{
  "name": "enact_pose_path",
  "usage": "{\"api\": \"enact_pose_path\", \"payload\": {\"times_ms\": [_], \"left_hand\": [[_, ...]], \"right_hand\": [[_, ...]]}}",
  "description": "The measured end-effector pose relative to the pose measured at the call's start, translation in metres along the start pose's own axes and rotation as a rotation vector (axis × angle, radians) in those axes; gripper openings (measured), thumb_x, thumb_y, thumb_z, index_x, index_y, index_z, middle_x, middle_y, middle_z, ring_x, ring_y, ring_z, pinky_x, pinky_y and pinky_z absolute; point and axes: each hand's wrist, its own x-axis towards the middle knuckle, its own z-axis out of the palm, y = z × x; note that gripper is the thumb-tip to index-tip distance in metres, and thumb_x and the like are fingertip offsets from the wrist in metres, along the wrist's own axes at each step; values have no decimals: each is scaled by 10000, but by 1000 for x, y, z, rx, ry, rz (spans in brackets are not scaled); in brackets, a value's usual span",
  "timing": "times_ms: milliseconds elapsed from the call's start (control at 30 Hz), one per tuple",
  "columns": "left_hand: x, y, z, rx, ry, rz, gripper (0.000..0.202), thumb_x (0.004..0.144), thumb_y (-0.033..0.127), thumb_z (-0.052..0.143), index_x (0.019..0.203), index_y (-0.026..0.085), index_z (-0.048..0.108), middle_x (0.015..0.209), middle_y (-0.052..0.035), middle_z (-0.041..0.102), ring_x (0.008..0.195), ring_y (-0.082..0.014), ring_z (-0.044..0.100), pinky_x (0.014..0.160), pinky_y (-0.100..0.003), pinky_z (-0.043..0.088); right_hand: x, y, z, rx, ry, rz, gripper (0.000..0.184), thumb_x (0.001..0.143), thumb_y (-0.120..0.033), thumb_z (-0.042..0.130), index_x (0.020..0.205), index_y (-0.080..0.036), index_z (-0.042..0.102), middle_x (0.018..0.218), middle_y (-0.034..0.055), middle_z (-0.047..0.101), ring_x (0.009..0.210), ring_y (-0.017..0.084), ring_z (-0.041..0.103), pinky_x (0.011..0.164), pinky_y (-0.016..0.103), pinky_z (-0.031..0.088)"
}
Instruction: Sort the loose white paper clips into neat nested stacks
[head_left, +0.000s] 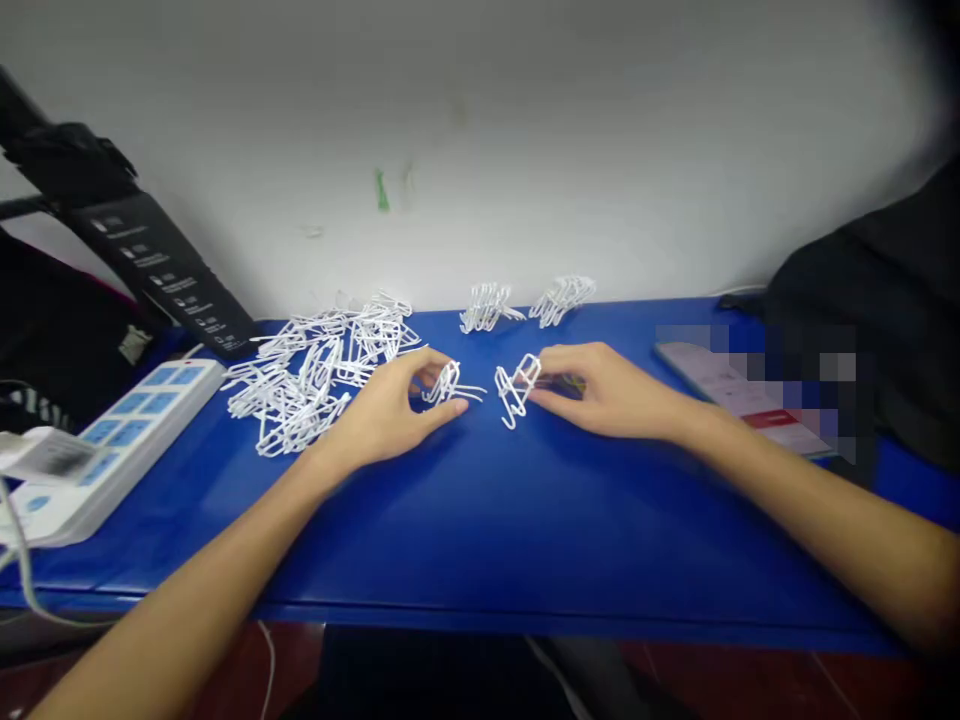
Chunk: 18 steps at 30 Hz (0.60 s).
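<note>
My left hand [382,412] is closed around a small bunch of bent white wire hooks [448,385], their prongs sticking out to the right between thumb and fingers. Facing it, my right hand [604,390] pinches a white wire hook [517,388] at its right end; whether this is one hook or a few nested together I cannot tell. A small gap separates the two held sets, just above the blue table. Left of my left hand spreads a tangled pile of the same hooks [322,365]. Two neat clusters, a left one [486,307] and a right one [562,300], stand near the wall.
The blue table [480,540] runs up to a pale wall [525,150]. On the left are a white power strip [142,440] with cables and a black printed panel [165,260]. At right lie a flat, partly pixelated object [720,385] and black fabric [855,270].
</note>
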Motion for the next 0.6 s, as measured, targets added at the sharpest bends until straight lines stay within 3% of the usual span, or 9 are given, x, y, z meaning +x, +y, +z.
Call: {"api": "enact_pose_path", "payload": {"times_ms": [133, 267, 367, 433, 600], "left_hand": [[-3, 10, 3, 94, 201, 74, 783, 847, 595, 800, 1471, 227, 503, 1435, -140, 614, 1310, -316, 575, 1137, -502, 444], [-8, 35, 2, 310, 347, 170, 621, 912, 585, 727, 1417, 261, 566, 1394, -112, 638, 1343, -353, 504, 1188, -551, 330], [-9, 56, 7, 442, 295, 221, 493, 937, 634, 663, 1248, 252, 687, 1329, -118, 676, 1367, -404, 480, 1192, -601, 278], [-4, 68, 14, 488, 238, 258, 515, 920, 685, 656, 1111, 215, 741, 1386, -156, 650, 1423, -458, 434, 1202, -633, 251], [19, 86, 33, 623, 113, 301, 495, 901, 666, 701, 978, 181, 761, 1362, -198, 653, 1448, -484, 426, 1205, -651, 265]], "right_hand": [[1, 1, 3, 37, -9, 15, 170, 1015, -262, 595, 924, -203, 727, 896, 53, 750, 815, 201, 671, 766, 313, 492], [2, -5, 0, 46, 8, -1, 156, 1014, -204, 573, 914, -190, 692, 879, 51, 719, 790, 186, 635, 733, 299, 466], [2, -11, -5, 41, 2, -62, 167, 1014, -184, 564, 906, -192, 691, 865, 46, 703, 778, 178, 620, 727, 291, 456], [1, -14, -8, 49, -20, -107, 174, 1008, -170, 566, 892, -192, 693, 851, 42, 693, 768, 171, 618, 717, 282, 452], [-3, -11, -14, 65, -40, -132, 199, 998, -143, 577, 888, -185, 737, 866, 43, 695, 776, 164, 636, 721, 275, 463]]}}
